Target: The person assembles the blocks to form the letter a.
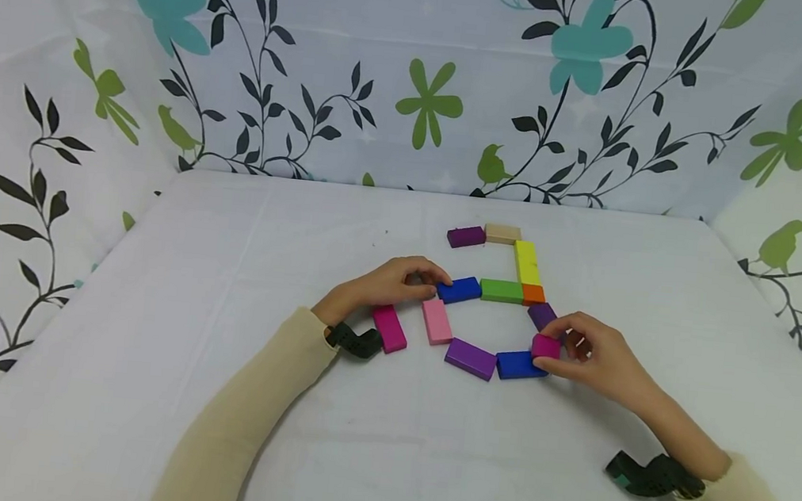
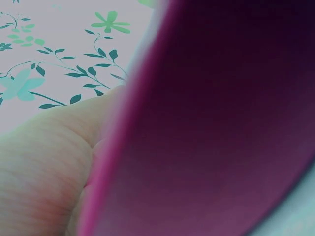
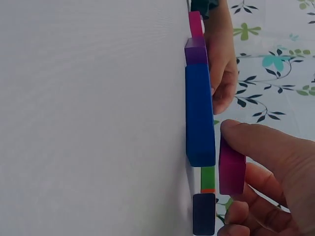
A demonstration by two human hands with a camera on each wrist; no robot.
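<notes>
My right hand [image 1: 595,355] pinches a magenta block [image 1: 546,347] between thumb and fingers. In the right wrist view this block [image 3: 232,169] is raised above the table, near the end of a blue block [image 3: 199,115]. A dark purple block [image 1: 541,316] lies just beyond the right fingers. My left hand [image 1: 398,282] has its thumb and finger at the left end of another blue block [image 1: 459,290]. Close below that hand lies a pink block [image 1: 437,322]. Another magenta block [image 1: 390,329] sits under the left wrist and fills much of the left wrist view.
The coloured blocks form a curving line on the white-covered table [image 1: 145,387]. Further along it are a green block [image 1: 502,291], an orange block [image 1: 533,295], yellow [image 1: 527,262], tan [image 1: 503,234] and purple blocks [image 1: 472,358]. Patterned cloth [image 1: 362,40] hangs behind.
</notes>
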